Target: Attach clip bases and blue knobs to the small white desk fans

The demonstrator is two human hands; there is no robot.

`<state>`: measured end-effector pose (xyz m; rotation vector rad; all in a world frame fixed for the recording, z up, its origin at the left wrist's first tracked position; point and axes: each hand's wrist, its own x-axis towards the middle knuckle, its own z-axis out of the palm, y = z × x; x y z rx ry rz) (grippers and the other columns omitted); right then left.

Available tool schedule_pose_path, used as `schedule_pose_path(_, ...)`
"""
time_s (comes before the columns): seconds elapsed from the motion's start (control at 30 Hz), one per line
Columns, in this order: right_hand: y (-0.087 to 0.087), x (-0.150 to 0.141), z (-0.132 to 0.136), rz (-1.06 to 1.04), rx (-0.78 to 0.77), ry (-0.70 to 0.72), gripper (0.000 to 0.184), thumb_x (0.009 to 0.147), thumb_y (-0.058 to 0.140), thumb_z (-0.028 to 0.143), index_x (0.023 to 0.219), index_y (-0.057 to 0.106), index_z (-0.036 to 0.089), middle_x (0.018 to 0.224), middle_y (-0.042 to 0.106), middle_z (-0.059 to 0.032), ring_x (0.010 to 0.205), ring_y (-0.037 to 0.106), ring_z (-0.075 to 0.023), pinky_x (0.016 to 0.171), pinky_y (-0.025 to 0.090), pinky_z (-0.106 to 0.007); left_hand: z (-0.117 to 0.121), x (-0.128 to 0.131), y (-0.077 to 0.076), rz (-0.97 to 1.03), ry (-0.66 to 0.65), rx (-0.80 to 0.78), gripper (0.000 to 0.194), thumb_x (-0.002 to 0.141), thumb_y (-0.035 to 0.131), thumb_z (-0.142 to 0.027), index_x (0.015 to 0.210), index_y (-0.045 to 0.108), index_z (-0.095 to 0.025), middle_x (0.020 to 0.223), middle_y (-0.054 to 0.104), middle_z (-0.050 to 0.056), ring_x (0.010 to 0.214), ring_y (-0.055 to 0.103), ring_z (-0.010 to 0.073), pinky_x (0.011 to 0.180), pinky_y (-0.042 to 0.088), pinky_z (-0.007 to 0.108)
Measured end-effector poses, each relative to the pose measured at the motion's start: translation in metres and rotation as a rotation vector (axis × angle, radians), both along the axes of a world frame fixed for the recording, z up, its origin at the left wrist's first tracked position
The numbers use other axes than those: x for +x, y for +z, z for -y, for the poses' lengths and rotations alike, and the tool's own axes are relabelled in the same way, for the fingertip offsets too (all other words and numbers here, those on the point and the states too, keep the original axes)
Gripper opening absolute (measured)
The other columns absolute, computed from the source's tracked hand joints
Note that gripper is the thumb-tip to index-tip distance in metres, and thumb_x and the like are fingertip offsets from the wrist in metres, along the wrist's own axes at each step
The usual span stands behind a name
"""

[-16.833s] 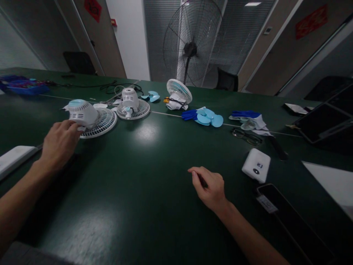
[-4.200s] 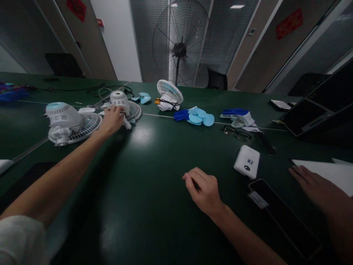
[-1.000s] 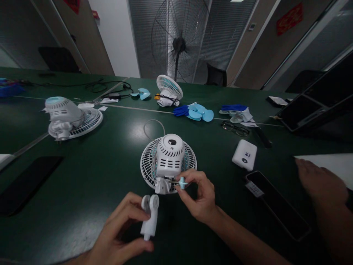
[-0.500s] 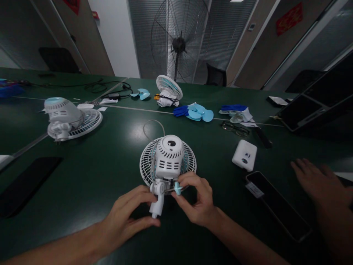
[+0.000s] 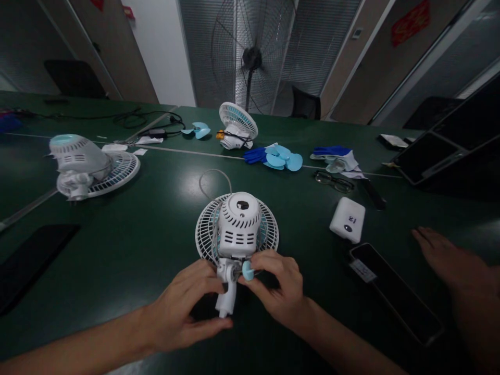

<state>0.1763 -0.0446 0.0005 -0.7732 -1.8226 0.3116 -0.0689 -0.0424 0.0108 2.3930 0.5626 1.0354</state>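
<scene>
A small white fan (image 5: pixel 239 224) lies grille-down on the dark green table, its motor housing facing up. Its short neck (image 5: pixel 226 299) points toward me. My left hand (image 5: pixel 195 302) is closed around the neck, with the thumb at its lower end and fingers by the joint. Beside that joint, my right hand (image 5: pixel 279 284) pinches a light-blue knob (image 5: pixel 247 271) between thumb and fingers. A thin pale cable (image 5: pixel 214 179) loops out behind the fan. Whether the knob's screw sits in the joint is hidden.
To the left lies another white fan (image 5: pixel 84 164). Light-blue blades (image 5: pixel 283 157), gloves (image 5: pixel 332 152) and glasses (image 5: pixel 334 181) lie farther back. On the right are a white box (image 5: pixel 347 220), a phone (image 5: pixel 394 291) and another person's hand (image 5: pixel 449 258).
The light-blue knob has turned in my right fingers and shows a rounder face. The fan's neck has shifted slightly with my left hand. The camera view has moved a little.
</scene>
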Motion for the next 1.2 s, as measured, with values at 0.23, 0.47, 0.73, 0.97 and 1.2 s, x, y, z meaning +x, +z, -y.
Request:
schedule_pose_path(0.23, 0.000, -0.005, 0.005, 0.015, -0.061, -0.042, 0.024, 0.095, 0.075, 0.023, 0.111, 0.058, 0.026, 0.087, 0.075, -0.0008, 0.075, 0.074, -0.0180, 0.065, 0.059, -0.030, 0.001, 0.001, 0.002, -0.004, 0.007, -0.009, 0.026, 0.093, 0.071, -0.024, 0.115, 0.059, -0.017, 0.092, 0.068, 0.007, 0.081, 0.062, 0.0204, 0.070, 0.053, 0.031)
schedule_pose_path(0.47, -0.001, -0.006, 0.006, 0.150, -0.087, -0.017, 0.019, 0.098, 0.072, 0.036, 0.098, 0.058, 0.023, 0.083, 0.074, -0.0010, 0.071, 0.073, -0.0164, 0.063, 0.054, -0.028, 0.001, 0.000, 0.001, 0.024, 0.003, -0.035, 0.038, 0.085, 0.068, -0.013, 0.121, 0.056, -0.017, 0.094, 0.068, 0.008, 0.082, 0.064, 0.0206, 0.071, 0.055, 0.031)
schedule_pose_path(0.73, 0.009, -0.008, 0.006, 0.264, -0.084, -0.022, 0.016, 0.108, 0.050, 0.025, 0.098, 0.062, 0.020, 0.090, 0.072, -0.0042, 0.079, 0.072, -0.0160, 0.070, 0.051, -0.028, 0.004, 0.001, -0.005, 0.116, 0.007, -0.117, 0.032, 0.089, 0.070, -0.024, 0.115, 0.053, -0.019, 0.088, 0.062, 0.004, 0.075, 0.059, 0.0178, 0.068, 0.051, 0.028)
schedule_pose_path(0.97, 0.001, -0.004, 0.004, 0.166, 0.035, 0.001, 0.013, 0.102, 0.059, 0.018, 0.115, 0.062, 0.018, 0.094, 0.074, -0.0045, 0.081, 0.073, -0.0144, 0.070, 0.054, -0.025, -0.001, 0.014, 0.005, 0.072, 0.134, -0.127, 0.026, 0.101, 0.066, -0.025, 0.126, 0.063, -0.021, 0.080, 0.064, -0.001, 0.059, 0.054, 0.0101, 0.053, 0.044, 0.020)
schedule_pose_path(1.2, 0.000, 0.011, -0.007, 0.242, 0.183, 0.099, 0.028, 0.103, 0.051, 0.008, 0.124, 0.066, 0.017, 0.111, 0.077, -0.0078, 0.098, 0.075, -0.0129, 0.075, 0.059, -0.022, -0.017, 0.018, 0.002, 0.141, 0.127, -0.087, 0.032, 0.094, 0.073, -0.016, 0.126, 0.066, -0.018, 0.104, 0.071, 0.006, 0.086, 0.067, 0.0146, 0.073, 0.056, 0.024)
